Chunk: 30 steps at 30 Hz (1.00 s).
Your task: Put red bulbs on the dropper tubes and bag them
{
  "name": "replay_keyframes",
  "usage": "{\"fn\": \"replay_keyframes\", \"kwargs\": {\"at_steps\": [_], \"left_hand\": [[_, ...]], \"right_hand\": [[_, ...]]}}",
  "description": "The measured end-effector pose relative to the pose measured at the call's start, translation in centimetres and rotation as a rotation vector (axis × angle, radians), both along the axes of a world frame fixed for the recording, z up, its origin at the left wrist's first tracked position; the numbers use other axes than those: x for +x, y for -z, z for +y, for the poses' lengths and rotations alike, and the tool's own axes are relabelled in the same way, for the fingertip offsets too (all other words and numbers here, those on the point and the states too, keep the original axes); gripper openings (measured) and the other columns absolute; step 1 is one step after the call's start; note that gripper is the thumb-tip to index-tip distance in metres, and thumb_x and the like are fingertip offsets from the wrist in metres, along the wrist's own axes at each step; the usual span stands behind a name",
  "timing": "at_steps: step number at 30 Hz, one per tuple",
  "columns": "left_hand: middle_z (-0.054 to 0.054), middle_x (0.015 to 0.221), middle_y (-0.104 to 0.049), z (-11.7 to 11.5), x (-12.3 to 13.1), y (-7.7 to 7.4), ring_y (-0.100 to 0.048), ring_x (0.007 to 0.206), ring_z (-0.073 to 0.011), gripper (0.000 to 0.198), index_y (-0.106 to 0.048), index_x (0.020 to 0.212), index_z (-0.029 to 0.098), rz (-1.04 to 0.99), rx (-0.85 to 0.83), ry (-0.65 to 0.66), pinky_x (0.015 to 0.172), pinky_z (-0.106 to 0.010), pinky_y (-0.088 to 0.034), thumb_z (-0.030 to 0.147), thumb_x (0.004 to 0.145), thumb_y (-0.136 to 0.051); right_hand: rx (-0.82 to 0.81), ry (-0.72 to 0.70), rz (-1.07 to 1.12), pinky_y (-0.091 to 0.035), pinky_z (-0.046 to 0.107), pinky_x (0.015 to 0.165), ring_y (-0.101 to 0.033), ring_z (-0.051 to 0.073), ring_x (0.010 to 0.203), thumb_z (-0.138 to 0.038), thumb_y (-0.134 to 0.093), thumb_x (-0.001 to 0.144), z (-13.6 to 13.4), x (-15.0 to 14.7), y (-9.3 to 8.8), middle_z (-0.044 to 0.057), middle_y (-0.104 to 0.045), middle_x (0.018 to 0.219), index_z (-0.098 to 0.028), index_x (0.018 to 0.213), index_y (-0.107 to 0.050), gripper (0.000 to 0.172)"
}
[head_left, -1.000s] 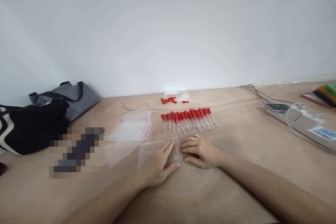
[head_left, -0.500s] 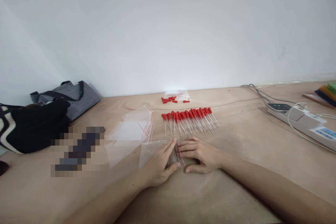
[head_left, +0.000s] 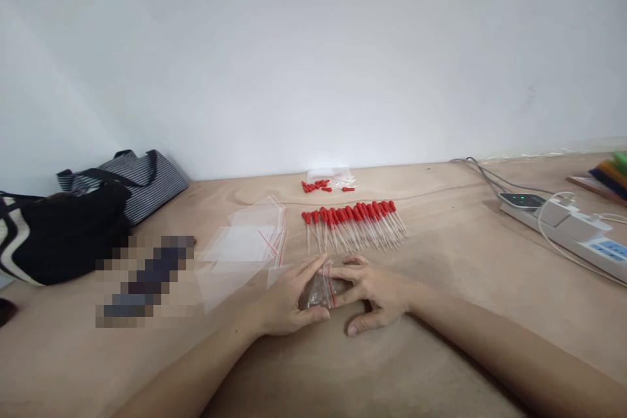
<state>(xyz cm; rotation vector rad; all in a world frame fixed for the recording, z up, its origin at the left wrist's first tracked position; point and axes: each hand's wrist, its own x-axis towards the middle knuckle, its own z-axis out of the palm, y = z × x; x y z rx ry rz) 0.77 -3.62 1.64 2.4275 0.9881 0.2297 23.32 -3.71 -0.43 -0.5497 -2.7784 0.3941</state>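
Note:
My left hand lies over a clear zip bag, its thumb and fingers spread apart around the bag's crumpled right end. From the other side, my right hand rests spread fingers on the bag's red-striped zip edge, thumb apart on the table. Part of the bag is hidden beneath my left hand. Just beyond both hands lies a row of droppers with red bulbs and clear tapering tubes. More flat clear zip bags overlap on the table to the left.
Loose red dropper bulbs lie near the wall beside another clear bag. A black bag and a striped bag stand at left, near a blurred-out dark object. On the right is a white power strip with cables.
The zip bag has bunched up between my hands, its zip edge shifting slightly left. My left thumb and fingers have spread wider, and my right fingers have parted.

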Motion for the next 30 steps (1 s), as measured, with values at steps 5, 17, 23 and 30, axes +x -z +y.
{"fn": "replay_keyframes", "kwargs": {"at_steps": [5, 17, 23, 30], "left_hand": [[-0.01, 0.136, -0.034, 0.0, 0.1, 1.4, -0.031, 0.124, -0.0272, 0.074, -0.022, 0.134, 0.021, -0.034, 0.073, -0.023, 0.1, -0.044, -0.03, 0.048, 0.073, -0.054], [-0.01, 0.129, -0.042, -0.1, 0.7, 1.3, -0.041, 0.116, -0.027, 0.068, -0.025, 0.131, 0.02, -0.013, 0.1, -0.074, 0.094, -0.044, -0.035, 0.046, 0.074, -0.053], [-0.011, 0.127, -0.045, -0.1, 0.7, 1.3, -0.043, 0.114, -0.0263, 0.068, -0.025, 0.131, 0.021, -0.013, 0.108, -0.063, 0.093, -0.043, -0.036, 0.046, 0.074, -0.054], [-0.011, 0.129, -0.041, 0.1, 0.7, 1.3, -0.039, 0.117, -0.0264, 0.069, -0.024, 0.132, 0.02, -0.003, 0.103, -0.052, 0.095, -0.044, -0.034, 0.045, 0.075, -0.054]], "right_hand": [[-0.05, 0.006, 0.021, -0.024, 0.04, 0.094, -0.036, 0.023, 0.119, -0.05, -0.056, 0.071, -0.1, 0.2, 0.2, 0.009, -0.032, 0.137, -0.027, 0.108, -0.059, 0.043], [0.088, 1.173, 0.131, -0.032, 0.032, 0.075, -0.053, 0.02, 0.08, -0.04, -0.054, 0.073, 5.4, 0.5, -0.9, 0.006, -0.064, 0.073, -0.018, 0.069, -0.065, 0.025], [0.02, 1.333, -0.099, -0.027, 0.037, 0.082, -0.054, 0.023, 0.09, -0.032, -0.047, 0.074, 7.1, -2.0, -1.5, 0.012, -0.065, 0.086, -0.015, 0.081, -0.065, 0.026], [-0.095, 1.325, -0.124, -0.029, 0.04, 0.081, -0.059, 0.026, 0.083, -0.022, -0.05, 0.069, 8.3, -2.9, -1.8, 0.016, -0.064, 0.085, -0.01, 0.079, -0.064, 0.021]]}}
